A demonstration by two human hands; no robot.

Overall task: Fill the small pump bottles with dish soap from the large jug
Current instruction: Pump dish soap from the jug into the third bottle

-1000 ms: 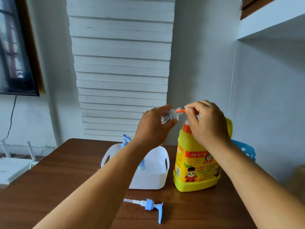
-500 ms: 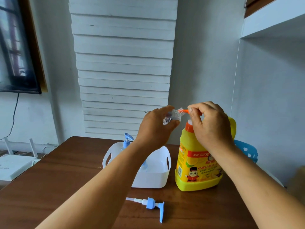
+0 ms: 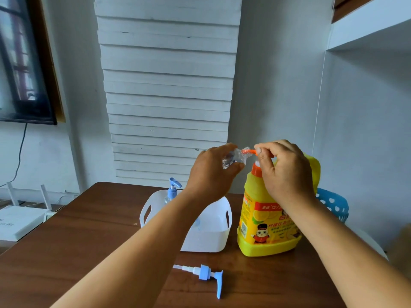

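A large yellow dish soap jug with an orange pump top stands upright on the brown table, right of centre. My right hand grips the jug's orange pump head, whose spout points left. My left hand holds a small clear bottle with its mouth against that spout. A blue-and-white pump lies loose on the table in front. Another small bottle with a blue pump stands in the white basket.
The white basket sits just left of the jug, touching or nearly touching it. A blue perforated basket is behind the jug at the table's right edge. A white router rests on a low surface left of the table. Walls close off the back and right.
Both hands stay at the jug's pump with the clear bottle against the spout. Only the view has shifted slightly.
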